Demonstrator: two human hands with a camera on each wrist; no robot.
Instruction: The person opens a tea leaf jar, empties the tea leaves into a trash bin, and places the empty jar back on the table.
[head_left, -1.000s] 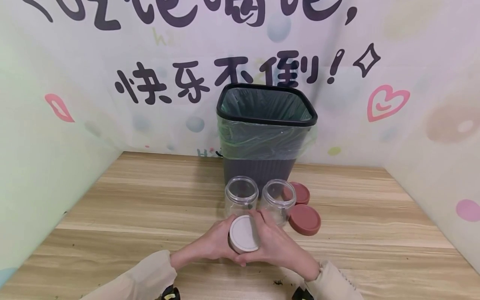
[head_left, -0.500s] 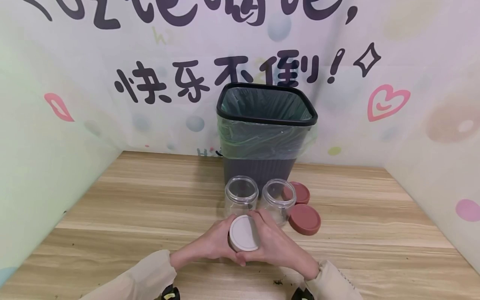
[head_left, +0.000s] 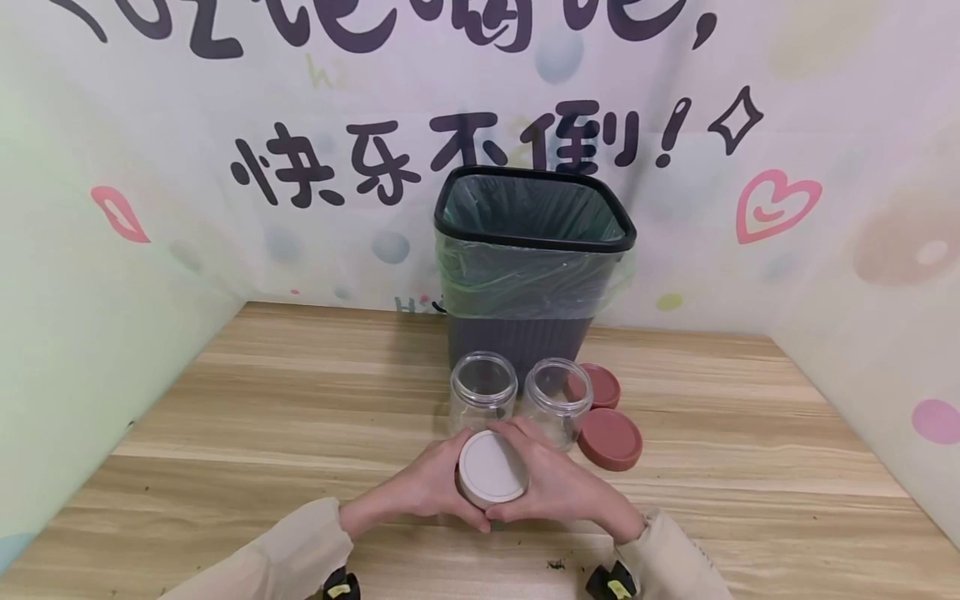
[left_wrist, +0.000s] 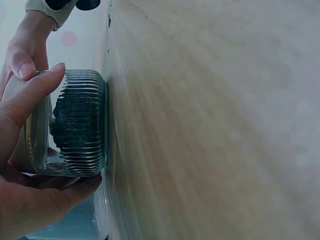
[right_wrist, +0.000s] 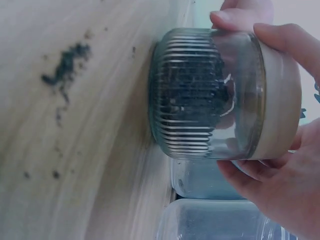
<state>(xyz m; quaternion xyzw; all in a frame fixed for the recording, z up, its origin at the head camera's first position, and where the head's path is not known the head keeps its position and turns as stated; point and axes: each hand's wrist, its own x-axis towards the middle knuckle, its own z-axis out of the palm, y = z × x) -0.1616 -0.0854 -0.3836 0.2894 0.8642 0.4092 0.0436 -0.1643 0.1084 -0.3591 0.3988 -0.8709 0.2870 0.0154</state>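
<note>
A ribbed glass jar (right_wrist: 200,95) with dark, crumbly contents stands upright on the table, capped with a white lid (head_left: 491,467). My left hand (head_left: 431,482) grips it from the left, thumb over the near side and fingers round the glass, as the left wrist view shows. Curled round the lid from the right is my right hand (head_left: 558,485), with its thumb at the near edge and fingers at the far edge. Both thumbs come close together at the front. In the head view the lid and hands hide the jar's body.
Two lidless clear jars (head_left: 483,396) stand just behind my hands. Two red lids (head_left: 611,439) lie to their right. A dark bin (head_left: 517,342) with a green liner stands at the back. Dark crumbs (right_wrist: 67,65) lie on the wooden table (head_left: 300,400) near me.
My right hand has turned a little around the lid, its wrist shifting slightly right, so more of the lid's top shows. My left hand and the jar stay in place.
</note>
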